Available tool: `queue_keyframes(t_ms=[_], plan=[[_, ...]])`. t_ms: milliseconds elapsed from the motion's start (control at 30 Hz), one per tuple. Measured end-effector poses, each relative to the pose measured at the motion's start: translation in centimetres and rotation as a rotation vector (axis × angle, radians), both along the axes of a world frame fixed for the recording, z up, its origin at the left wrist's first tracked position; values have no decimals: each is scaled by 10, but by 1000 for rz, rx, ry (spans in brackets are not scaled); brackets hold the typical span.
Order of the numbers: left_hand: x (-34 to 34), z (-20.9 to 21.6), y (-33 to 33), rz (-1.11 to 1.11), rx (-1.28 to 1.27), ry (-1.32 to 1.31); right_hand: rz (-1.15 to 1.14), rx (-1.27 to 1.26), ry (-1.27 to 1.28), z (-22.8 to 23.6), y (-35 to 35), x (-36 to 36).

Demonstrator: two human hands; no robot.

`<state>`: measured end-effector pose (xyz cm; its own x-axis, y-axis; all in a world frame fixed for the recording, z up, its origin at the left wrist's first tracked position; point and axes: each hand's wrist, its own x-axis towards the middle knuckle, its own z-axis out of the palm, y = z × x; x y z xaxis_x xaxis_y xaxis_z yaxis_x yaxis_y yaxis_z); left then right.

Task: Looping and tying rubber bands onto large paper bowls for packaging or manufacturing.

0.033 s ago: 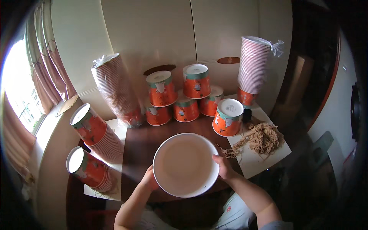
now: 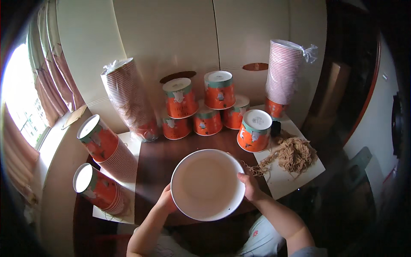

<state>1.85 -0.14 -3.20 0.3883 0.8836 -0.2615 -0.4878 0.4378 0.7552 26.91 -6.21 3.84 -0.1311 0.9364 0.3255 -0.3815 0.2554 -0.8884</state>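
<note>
A round paper bucket (image 2: 208, 184) is held above the near middle of the table, its open mouth and plain white inside facing me. My left hand (image 2: 168, 200) grips its left side, the fingers mostly hidden behind the wall. On the opposite side my right hand (image 2: 251, 188) holds it, thumb over the rim and fingers behind. The bucket's outer wall is out of sight. A small dark speck shows low on the inside near the rim. Just beyond the right hand lies a loose strand of tan twine (image 2: 259, 168).
Orange-and-green paper buckets stand upside down, several stacked pyramid-like (image 2: 207, 122), one alone (image 2: 254, 132) at right. Nested stacks lean at left (image 2: 105, 147), (image 2: 100, 188). Plastic-wrapped stacks (image 2: 124, 94), (image 2: 282, 70) rise behind. A twine heap (image 2: 297, 155) lies on a white sheet (image 2: 289, 183).
</note>
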Motion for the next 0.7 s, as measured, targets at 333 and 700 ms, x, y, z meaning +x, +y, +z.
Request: queue_keyframes(t_ms=[333,700], plan=[[-11,47,-26,41,476,651,-371,242,-495,-5,7,0],[-11,46,-32,167,700,604,-389,413,-616,-3,0,-20]])
